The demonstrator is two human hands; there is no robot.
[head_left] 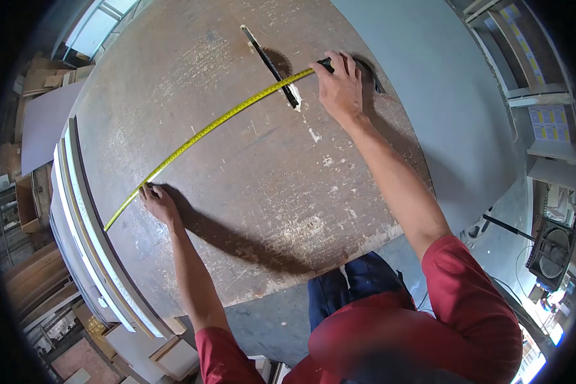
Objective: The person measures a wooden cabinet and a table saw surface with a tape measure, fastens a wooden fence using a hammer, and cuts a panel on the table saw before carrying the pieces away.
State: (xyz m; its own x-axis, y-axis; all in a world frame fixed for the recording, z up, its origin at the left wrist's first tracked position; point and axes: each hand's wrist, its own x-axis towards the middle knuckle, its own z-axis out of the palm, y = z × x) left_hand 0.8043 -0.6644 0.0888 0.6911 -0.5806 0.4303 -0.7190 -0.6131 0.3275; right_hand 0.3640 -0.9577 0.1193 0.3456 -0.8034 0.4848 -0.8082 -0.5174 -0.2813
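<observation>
A yellow tape measure [218, 121] is drawn out across a worn brown wooden tabletop [237, 166]. Its free end lies at the left, near the long strips at the table's edge. My left hand [158, 203] pinches the blade a short way from that end. At the upper right, my right hand [340, 88] is closed on the dark tape case, which its fingers partly hide. The blade passes over the lower part of a dark slot [270, 66] in the tabletop.
Long white and dark strips [96, 237] line the left edge. A grey-blue panel [422, 83] adjoins the right side. Boards and wood pieces [41, 256] are stacked at far left. Shelving [550, 125] and a black fan-like unit [550, 255] stand at right.
</observation>
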